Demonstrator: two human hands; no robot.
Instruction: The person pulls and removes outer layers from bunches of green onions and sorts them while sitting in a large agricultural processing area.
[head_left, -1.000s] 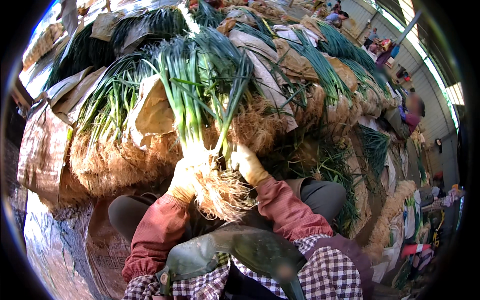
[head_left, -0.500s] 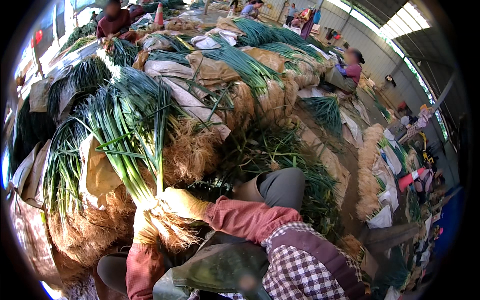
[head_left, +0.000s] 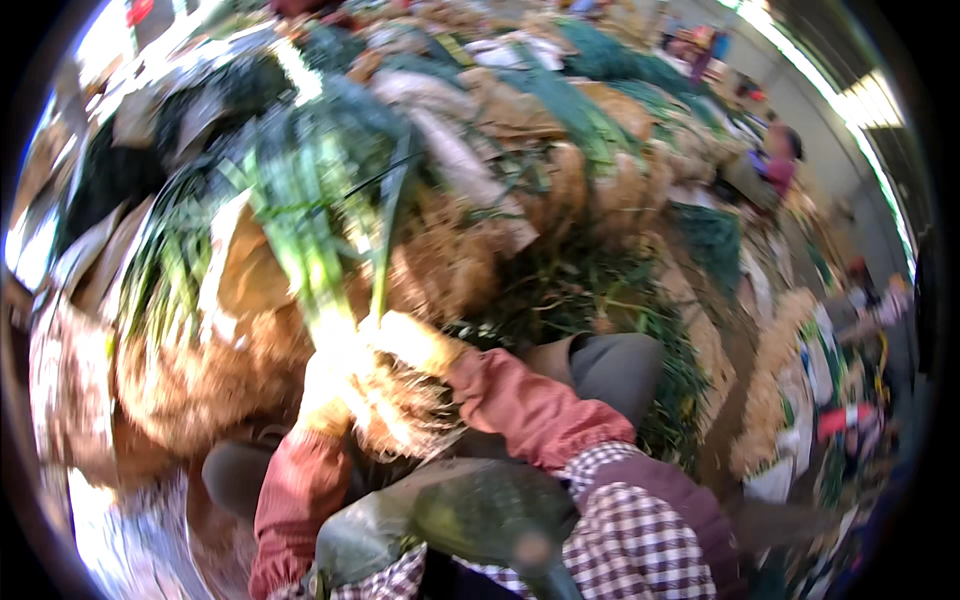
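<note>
Yellow work gloves cover both of my hands. My left hand point(head_left: 328, 385) is closed round the white lower ends of a bunch of spring onions point(head_left: 300, 255), whose green leaves reach up and away from me. My right hand point(head_left: 420, 342) is curled at the same bunch's right side, just above its roots. One stalk point(head_left: 388, 265) stands a little apart from the others and rises from beside my right fingers. Tan stringy roots point(head_left: 405, 410) hang below the hands over my lap. Motion blur and glare hide the exact finger positions.
More spring onions point(head_left: 165, 285) with thick root masses point(head_left: 205, 380) lie to the left, beside a tan sheet point(head_left: 250, 265). Beyond are heaps partly covered by pale sacking point(head_left: 450, 170). Loose green leaves point(head_left: 610, 300) litter the ground by my right knee point(head_left: 620, 375). A person point(head_left: 770, 165) sits far right.
The view has swung, so the whole scene sits further right and is blurrier. Both hands stay on the bunch, and its roots are raised a little toward the far side.
</note>
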